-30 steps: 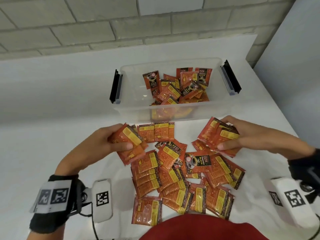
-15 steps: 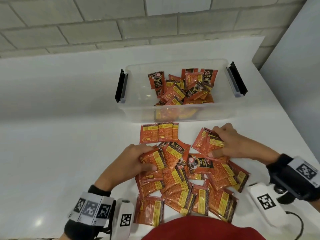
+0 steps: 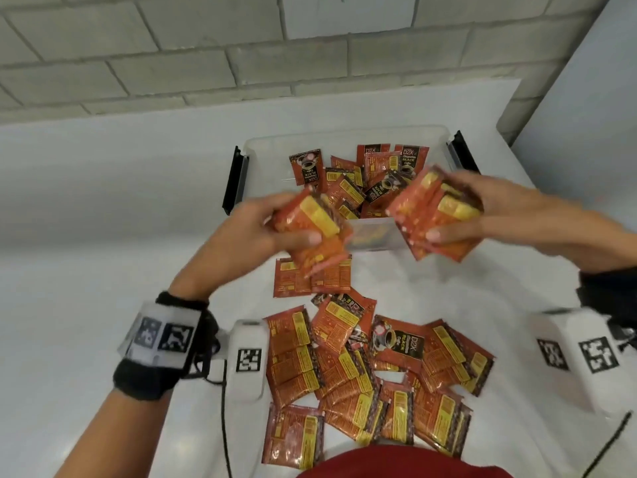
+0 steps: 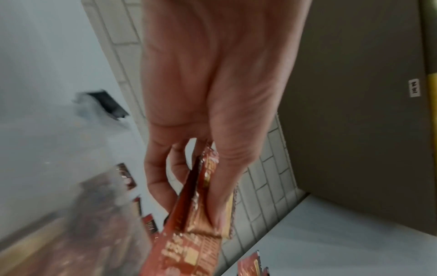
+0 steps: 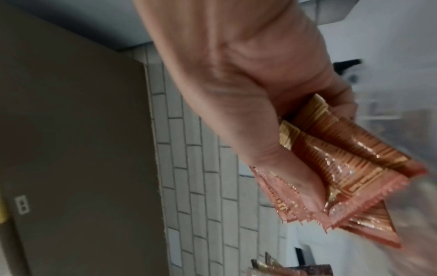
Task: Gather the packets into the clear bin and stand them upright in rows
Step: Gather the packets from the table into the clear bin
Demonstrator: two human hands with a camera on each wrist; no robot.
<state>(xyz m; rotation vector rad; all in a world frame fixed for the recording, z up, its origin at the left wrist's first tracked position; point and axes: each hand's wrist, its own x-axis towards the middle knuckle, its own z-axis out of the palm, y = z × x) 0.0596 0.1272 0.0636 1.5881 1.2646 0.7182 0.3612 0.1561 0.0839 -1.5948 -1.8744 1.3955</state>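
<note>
Clear plastic bin with black latches (image 3: 253, 157) at twelve o'clock, long axis nine-to-three, just beyond both hands; right hand (image 3: 496, 215) nearer its rim. Left hand (image 3: 248, 232) and right each clamping a sheaf of orange-red foil packets (image 3: 310, 225), thumbs on top. More packets (image 3: 344, 367) loose at six o'clock

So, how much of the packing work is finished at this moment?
Partly done: some orange coffee packets lie in the clear plastic bin, jumbled, not in upright rows. In hand: the left hand grips a small bunch of packets and the right hand grips another bunch, both near the bin. Left: the loose pile of packets on the white table, then the rows.
</note>
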